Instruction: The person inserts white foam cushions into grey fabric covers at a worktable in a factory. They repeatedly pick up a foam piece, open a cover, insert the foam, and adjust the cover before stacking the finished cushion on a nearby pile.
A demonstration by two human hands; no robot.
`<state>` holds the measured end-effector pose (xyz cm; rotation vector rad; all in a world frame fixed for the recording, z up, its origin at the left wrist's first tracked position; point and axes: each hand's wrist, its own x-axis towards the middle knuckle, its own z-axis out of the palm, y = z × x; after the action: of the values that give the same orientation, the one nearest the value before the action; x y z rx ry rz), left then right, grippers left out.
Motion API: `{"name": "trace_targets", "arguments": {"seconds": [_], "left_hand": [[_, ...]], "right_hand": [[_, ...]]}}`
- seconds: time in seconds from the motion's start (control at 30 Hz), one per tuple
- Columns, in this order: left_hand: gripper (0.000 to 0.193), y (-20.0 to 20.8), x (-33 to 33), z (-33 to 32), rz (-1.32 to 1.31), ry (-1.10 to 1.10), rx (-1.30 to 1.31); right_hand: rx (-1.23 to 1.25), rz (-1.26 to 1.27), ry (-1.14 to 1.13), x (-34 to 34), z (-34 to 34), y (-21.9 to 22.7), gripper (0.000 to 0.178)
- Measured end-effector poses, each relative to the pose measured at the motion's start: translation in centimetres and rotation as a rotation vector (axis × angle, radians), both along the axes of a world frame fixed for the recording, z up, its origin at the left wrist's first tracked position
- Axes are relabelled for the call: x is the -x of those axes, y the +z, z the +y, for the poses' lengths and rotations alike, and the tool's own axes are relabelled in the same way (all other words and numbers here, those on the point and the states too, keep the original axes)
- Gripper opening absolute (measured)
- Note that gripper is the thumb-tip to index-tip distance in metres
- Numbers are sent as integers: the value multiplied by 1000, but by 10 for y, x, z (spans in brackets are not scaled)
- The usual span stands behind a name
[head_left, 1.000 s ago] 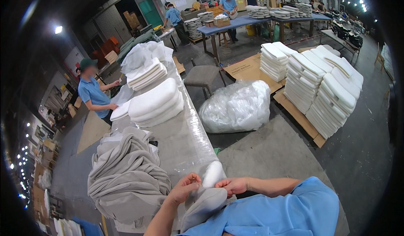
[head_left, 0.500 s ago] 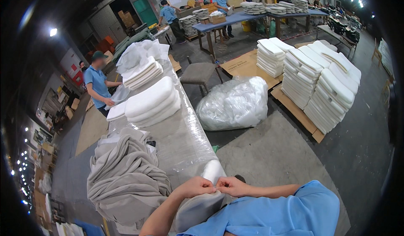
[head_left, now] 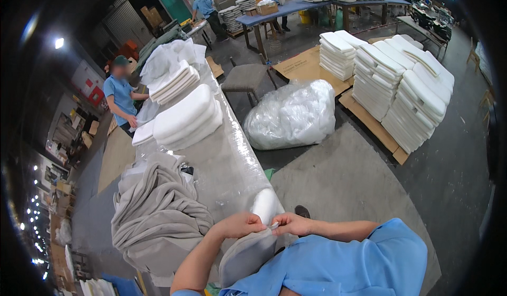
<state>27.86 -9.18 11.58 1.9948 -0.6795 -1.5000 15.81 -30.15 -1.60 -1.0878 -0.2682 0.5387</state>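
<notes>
Close against my body is a grey fabric cushion cover [head_left: 247,259], rounded and filled out at its near end. From its far side sticks a white foam pad [head_left: 265,203]; how far it sits inside the cover is hidden. My left hand [head_left: 242,225] is closed, pinching the cover's top edge. Right beside it, my right hand [head_left: 292,225] pinches the same edge, where a small pale bit of cloth shows between the fingertips. To the left of my left forearm lies a heap of grey fabric covers [head_left: 158,217].
The plastic-wrapped table [head_left: 227,161] carries stacked white pads [head_left: 187,119]. Across it a co-worker [head_left: 122,95] handles clear plastic. On the floor are a plastic-wrapped bundle [head_left: 290,116], a chair [head_left: 244,79] and tall pad stacks [head_left: 417,106] on cardboard.
The view has shifted, so the surroundings sit higher in the picture. My hands have moved slightly apart along the cover's edge, both still pinching it.
</notes>
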Motion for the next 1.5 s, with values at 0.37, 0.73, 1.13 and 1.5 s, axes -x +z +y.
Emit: {"name": "trace_targets", "arguments": {"seconds": [0.37,0.73,1.13,1.5], "left_hand": [[33,-6,1,-4,60,24,23],[27,8,0,-12,357,254,-69],[19,-5,-6,-11,80,-56,63],[19,10,28,-24,-335,-59,49]], "right_hand": [[292,-174,-310,21,9,27,13],[-369,336,0,18,8,-1,11],[-488,410,61,18,6,7,33],[-838,712,456,15,8,-10,45]]}}
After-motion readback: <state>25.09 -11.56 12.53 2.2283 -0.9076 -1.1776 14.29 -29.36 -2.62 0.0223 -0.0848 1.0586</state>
